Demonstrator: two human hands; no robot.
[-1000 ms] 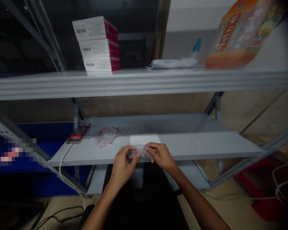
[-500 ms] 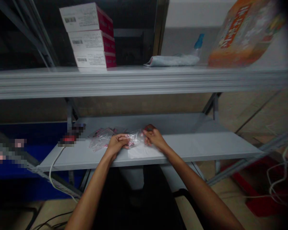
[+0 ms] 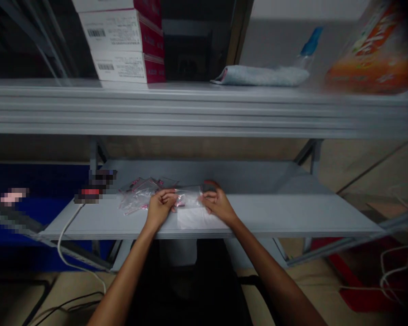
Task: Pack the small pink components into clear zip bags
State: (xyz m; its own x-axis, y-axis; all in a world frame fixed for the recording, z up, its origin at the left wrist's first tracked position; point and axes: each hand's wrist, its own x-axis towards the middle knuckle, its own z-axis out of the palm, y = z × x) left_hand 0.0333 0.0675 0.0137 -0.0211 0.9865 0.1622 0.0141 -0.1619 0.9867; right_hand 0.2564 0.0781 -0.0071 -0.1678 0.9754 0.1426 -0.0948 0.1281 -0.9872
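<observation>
Between my hands a clear plastic bag [image 3: 189, 196] is stretched out, with small pink bits at its left end. My left hand [image 3: 161, 204] is closed on the bag's left end, and my right hand [image 3: 217, 203] pinches its right end. Directly below the bag, a white sheet [image 3: 199, 219] lies at the front of the grey shelf. Beside my left hand rests a loose pile of clear bags [image 3: 136, 194] with pink and dark marks; what they contain is too small to make out.
Above is a thick grey shelf edge [image 3: 190, 111]. It carries stacked white and pink boxes [image 3: 117, 65], a folded cloth [image 3: 261, 75], a blue-capped bottle [image 3: 308, 47] and an orange package [image 3: 377, 68]. A white cable [image 3: 63, 244] hangs off the lower shelf [image 3: 285, 213] at left.
The bag is now flatter and straighter between my hands, held at both ends as before. The camera view has shifted, with the upper shelf nearer.
</observation>
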